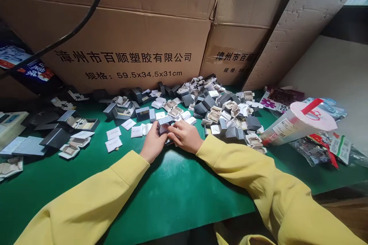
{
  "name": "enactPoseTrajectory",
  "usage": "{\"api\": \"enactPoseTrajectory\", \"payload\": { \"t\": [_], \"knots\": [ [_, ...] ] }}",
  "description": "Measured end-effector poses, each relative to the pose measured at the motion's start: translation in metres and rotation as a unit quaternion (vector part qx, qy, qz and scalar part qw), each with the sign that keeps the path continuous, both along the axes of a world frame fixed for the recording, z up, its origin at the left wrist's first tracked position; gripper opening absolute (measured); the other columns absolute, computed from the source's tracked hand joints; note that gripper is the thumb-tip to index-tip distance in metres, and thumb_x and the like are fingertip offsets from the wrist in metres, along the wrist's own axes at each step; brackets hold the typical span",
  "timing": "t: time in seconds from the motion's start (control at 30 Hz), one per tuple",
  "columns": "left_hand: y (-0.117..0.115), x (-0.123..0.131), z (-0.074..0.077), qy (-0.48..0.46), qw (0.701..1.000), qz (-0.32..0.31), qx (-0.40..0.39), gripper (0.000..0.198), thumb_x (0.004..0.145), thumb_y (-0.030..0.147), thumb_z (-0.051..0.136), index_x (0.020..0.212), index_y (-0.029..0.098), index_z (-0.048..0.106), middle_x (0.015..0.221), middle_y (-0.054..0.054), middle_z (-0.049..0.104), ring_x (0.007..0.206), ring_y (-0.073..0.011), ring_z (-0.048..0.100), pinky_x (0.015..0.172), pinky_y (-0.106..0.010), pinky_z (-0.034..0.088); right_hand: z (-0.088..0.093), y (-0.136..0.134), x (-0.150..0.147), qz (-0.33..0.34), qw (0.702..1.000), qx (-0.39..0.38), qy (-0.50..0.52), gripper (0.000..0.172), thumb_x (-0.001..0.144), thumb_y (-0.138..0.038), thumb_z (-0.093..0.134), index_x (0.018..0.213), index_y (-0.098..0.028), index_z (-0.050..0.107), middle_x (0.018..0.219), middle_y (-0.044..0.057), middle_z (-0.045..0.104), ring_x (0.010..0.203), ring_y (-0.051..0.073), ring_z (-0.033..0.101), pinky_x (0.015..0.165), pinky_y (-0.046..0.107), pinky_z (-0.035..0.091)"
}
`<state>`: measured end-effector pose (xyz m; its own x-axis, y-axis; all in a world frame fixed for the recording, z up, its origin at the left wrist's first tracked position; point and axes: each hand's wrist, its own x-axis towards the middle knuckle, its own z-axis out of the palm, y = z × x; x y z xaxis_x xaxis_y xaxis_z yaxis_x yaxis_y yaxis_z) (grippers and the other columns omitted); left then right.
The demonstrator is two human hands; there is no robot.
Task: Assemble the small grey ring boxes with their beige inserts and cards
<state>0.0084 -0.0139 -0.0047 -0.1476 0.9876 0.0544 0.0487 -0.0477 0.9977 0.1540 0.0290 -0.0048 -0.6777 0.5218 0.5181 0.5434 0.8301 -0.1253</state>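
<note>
Near the middle of the green table (169, 195), my left hand (154, 142) is wrapped round a small dark grey box (165, 121) with its lid raised. The fingers of my right hand (185, 136) press at the box's opening, over something whitish that is mostly hidden. Just left of my hands lie several white printed cards (114, 144). Behind and to the right is a heap of small dark boxes (209, 102) and white folded inserts (214, 115).
Large cardboard cartons (129, 42) stand along the back. A lidded cup with a red straw (290, 122) leans at the right, beside snack packets (313, 151). More open dark boxes (57, 138) lie at the left. A black cable (77, 26) hangs at upper left.
</note>
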Motion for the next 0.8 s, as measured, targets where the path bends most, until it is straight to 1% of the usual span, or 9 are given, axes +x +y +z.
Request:
{"api": "enactPoseTrajectory", "payload": {
  "t": [0.27,0.43,0.53,0.6,0.63,0.7,0.8],
  "knots": [
    [0.0,0.001,0.0,-0.012,1.0,0.008,-0.003,0.039,0.065,0.016,0.057,0.103,0.018,0.05,0.095,-0.003,0.06,0.092,-0.0181,0.056,0.085,-0.033,0.044,0.002,0.0,-0.001,0.005,1.0,-0.012,-0.019,0.034,0.093,-0.038,0.031,0.102,-0.021,0.06,0.086,0.005,0.058,0.079,0.015,0.047,0.067,0.026,0.035],
    [0.0,0.0,-0.001,-0.013,1.0,0.001,0.011,0.041,0.064,0.013,0.056,0.104,0.018,0.05,0.097,-0.004,0.06,0.094,-0.0184,0.056,0.086,-0.033,0.044,0.0,0.0,-0.002,0.007,1.0,-0.011,-0.028,0.036,0.093,-0.04,0.031,0.093,-0.018,0.059,0.08,0.005,0.057,0.077,0.016,0.048,0.066,0.027,0.035],
    [0.0,0.002,0.001,-0.025,1.0,0.006,-0.003,0.04,0.063,0.012,0.057,0.103,0.019,0.05,0.096,-0.003,0.06,0.091,-0.0174,0.057,0.082,-0.032,0.046,0.0,-0.001,-0.002,0.014,1.0,-0.019,-0.017,0.035,0.093,-0.04,0.031,0.095,-0.018,0.059,0.081,0.005,0.057,0.077,0.015,0.049,0.066,0.026,0.036],
    [-0.001,0.003,0.005,-0.065,0.997,0.032,-0.022,0.038,0.065,0.014,0.057,0.101,0.02,0.049,0.095,-0.003,0.06,0.088,-0.0173,0.059,0.076,-0.032,0.05,0.001,0.001,0.0,0.013,1.0,-0.026,0.006,0.033,0.093,-0.037,0.032,0.101,-0.019,0.058,0.084,0.005,0.058,0.08,0.015,0.05,0.069,0.026,0.037],
    [-0.001,0.004,0.007,-0.093,0.994,0.049,-0.03,0.037,0.065,0.016,0.058,0.101,0.021,0.048,0.097,-0.003,0.06,0.087,-0.0175,0.06,0.072,-0.032,0.051,0.002,0.003,0.001,0.001,0.999,-0.029,0.021,0.032,0.093,-0.036,0.032,0.104,-0.019,0.057,0.087,0.006,0.058,0.082,0.016,0.05,0.071,0.026,0.037],
    [-0.002,0.005,0.011,-0.148,0.985,0.079,-0.042,0.037,0.066,0.018,0.058,0.101,0.022,0.045,0.103,-0.004,0.06,0.084,-0.0181,0.062,0.068,-0.033,0.054,0.002,0.009,0.004,-0.046,0.998,-0.029,0.036,0.032,0.092,-0.034,0.033,0.109,-0.017,0.055,0.094,0.008,0.058,0.09,0.018,0.048,0.077,0.028,0.037],
    [-0.002,0.005,0.015,-0.186,0.977,0.088,-0.049,0.039,0.067,0.017,0.059,0.102,0.022,0.043,0.109,-0.006,0.059,0.082,-0.0189,0.064,0.066,-0.035,0.055,0.001,0.018,0.007,-0.118,0.993,-0.022,-0.01,0.034,0.089,-0.037,0.04,0.112,-0.016,0.053,0.114,0.013,0.053,0.102,0.025,0.042,0.082,0.036,0.035]
  ]
}}
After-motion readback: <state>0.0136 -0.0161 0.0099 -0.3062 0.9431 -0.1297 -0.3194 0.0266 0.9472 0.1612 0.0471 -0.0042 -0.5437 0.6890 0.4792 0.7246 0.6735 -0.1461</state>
